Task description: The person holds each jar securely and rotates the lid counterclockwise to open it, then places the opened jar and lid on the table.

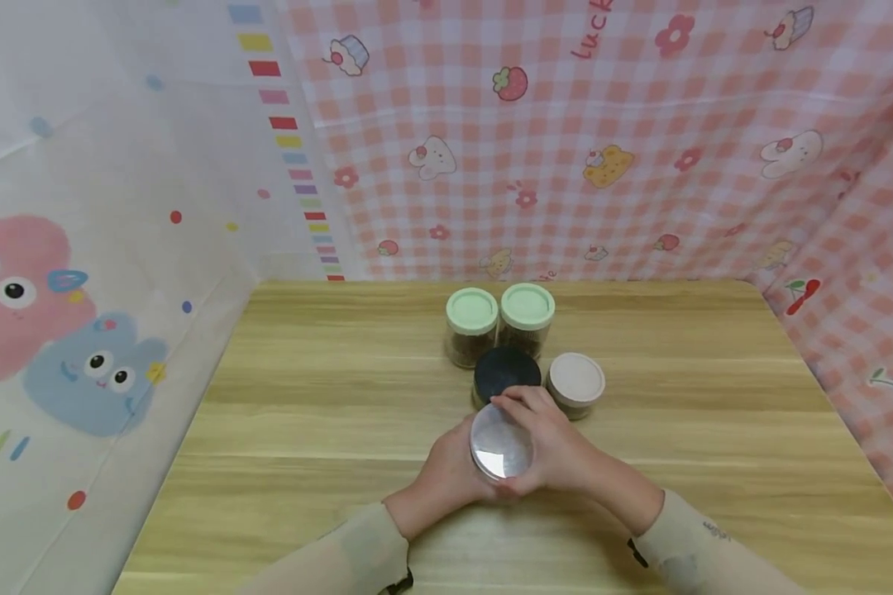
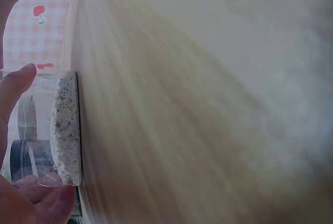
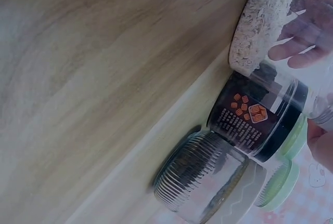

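A clear jar with a shiny silvery lid stands on the table near the middle. Pale, flaky, speckled stuff fills its lower part. My left hand wraps round the jar's body, its fingers showing through the clear wall in the right wrist view. From the other side my right hand grips the lid at its rim, thumb toward me and fingers at the far edge. Just behind stands a black-lidded jar with a dark printed label, close to my right fingertips.
Right of the black-lidded jar is a ribbed glass jar with a whitish lid. Two jars with mint-green lids, one left and one right, stand behind. A pink checked cloth hangs along the wooden table's back edge.
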Demonstrator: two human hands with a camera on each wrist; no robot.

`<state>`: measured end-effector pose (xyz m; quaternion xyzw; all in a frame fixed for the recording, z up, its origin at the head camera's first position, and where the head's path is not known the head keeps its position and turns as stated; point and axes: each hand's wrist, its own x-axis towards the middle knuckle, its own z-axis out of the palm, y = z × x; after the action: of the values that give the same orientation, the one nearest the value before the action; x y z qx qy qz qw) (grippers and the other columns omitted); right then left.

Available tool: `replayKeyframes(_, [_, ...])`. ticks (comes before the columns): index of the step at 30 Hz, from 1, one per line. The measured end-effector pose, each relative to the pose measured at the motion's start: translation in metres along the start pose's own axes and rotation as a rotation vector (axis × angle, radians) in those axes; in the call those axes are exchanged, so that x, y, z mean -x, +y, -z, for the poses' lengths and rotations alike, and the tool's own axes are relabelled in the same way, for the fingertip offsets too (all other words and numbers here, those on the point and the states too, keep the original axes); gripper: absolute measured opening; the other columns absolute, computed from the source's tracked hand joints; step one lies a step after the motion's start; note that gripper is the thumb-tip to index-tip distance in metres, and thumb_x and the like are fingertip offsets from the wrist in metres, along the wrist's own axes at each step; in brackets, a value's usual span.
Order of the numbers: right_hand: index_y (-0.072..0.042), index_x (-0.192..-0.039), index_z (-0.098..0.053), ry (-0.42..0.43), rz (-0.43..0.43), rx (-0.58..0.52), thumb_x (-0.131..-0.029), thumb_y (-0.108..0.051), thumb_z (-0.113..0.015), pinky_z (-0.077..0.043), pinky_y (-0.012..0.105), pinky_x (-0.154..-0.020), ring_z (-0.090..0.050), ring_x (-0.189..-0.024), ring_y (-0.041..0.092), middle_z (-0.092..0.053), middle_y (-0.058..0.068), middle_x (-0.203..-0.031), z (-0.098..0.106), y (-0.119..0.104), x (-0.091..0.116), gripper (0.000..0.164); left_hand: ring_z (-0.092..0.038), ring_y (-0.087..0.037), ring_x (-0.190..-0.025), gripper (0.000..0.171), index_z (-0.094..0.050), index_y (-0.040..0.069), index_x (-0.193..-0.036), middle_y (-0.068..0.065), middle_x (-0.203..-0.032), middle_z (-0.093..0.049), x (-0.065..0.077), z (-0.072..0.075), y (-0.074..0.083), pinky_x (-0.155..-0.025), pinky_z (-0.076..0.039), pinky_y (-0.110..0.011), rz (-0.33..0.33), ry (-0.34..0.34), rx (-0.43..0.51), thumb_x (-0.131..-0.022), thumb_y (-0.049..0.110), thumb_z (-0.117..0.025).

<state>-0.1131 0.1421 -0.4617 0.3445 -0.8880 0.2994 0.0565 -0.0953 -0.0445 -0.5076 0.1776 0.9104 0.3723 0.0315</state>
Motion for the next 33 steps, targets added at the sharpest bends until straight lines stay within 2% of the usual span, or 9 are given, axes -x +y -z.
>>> replayKeyframes(4, [-0.010,-0.129,-0.054,-0.011,0.024,-0.023,-0.046,-0.048,-0.087,-0.045,0.046,-0.093,-0.039,-0.118,0.020,-0.047,0.004,-0.127,-0.0009,0.0040,0.0003,0.097,-0.059,-0.016,-0.105,0.106,-0.044,0.011,-0.135,-0.002,-0.117,-0.062,-0.0010,-0.0022,-0.0017,-0.087,-0.051,-0.030,-0.007,0.005,-0.026,-0.046,0.049,-0.088])
replayKeyframes(12, [-0.013,-0.130,-0.054,-0.048,0.037,-0.048,-0.047,-0.048,-0.086,-0.043,0.046,-0.096,-0.037,-0.120,0.021,-0.045,0.004,-0.129,-0.0003,0.0058,-0.0018,0.095,-0.059,-0.015,-0.105,0.105,-0.044,0.013,-0.134,-0.001,-0.118,-0.062,-0.0011,-0.0034,-0.0053,-0.087,-0.050,-0.031,-0.007,0.001,-0.012,-0.046,0.052,-0.088])
replayKeyframes(24, [-0.013,-0.130,-0.054,-0.046,0.140,-0.042,-0.049,-0.044,-0.085,-0.043,0.045,-0.094,-0.039,-0.118,0.023,-0.046,0.009,-0.127,0.0001,0.0099,-0.0057,0.092,-0.059,-0.015,-0.103,0.105,-0.044,0.017,-0.134,0.001,-0.117,-0.062,-0.0011,-0.0024,-0.0078,-0.086,-0.050,-0.032,0.013,-0.015,0.018,-0.046,0.054,-0.088])
replayKeyframes(28, [-0.012,-0.129,-0.054,-0.052,0.136,-0.025,-0.048,-0.044,-0.084,-0.044,0.045,-0.093,-0.039,-0.116,0.022,-0.046,0.009,-0.126,0.0012,0.0085,-0.0063,0.093,-0.059,-0.015,-0.105,0.107,-0.043,0.017,-0.136,0.001,-0.119,-0.061,-0.0019,-0.0018,-0.0073,-0.087,-0.050,-0.032,0.015,-0.025,0.027,-0.047,0.052,-0.089])
replayKeyframes(33, [-0.013,-0.130,-0.052,-0.054,0.058,0.050,-0.047,-0.050,-0.081,-0.042,0.047,-0.094,-0.038,-0.116,0.023,-0.045,0.007,-0.125,0.0003,0.0007,-0.0048,0.095,-0.055,-0.017,-0.111,0.107,-0.037,0.011,-0.139,-0.003,-0.125,-0.056,-0.0021,-0.0017,-0.0063,-0.093,-0.048,-0.033,-0.026,-0.047,0.060,-0.050,0.043,-0.089])
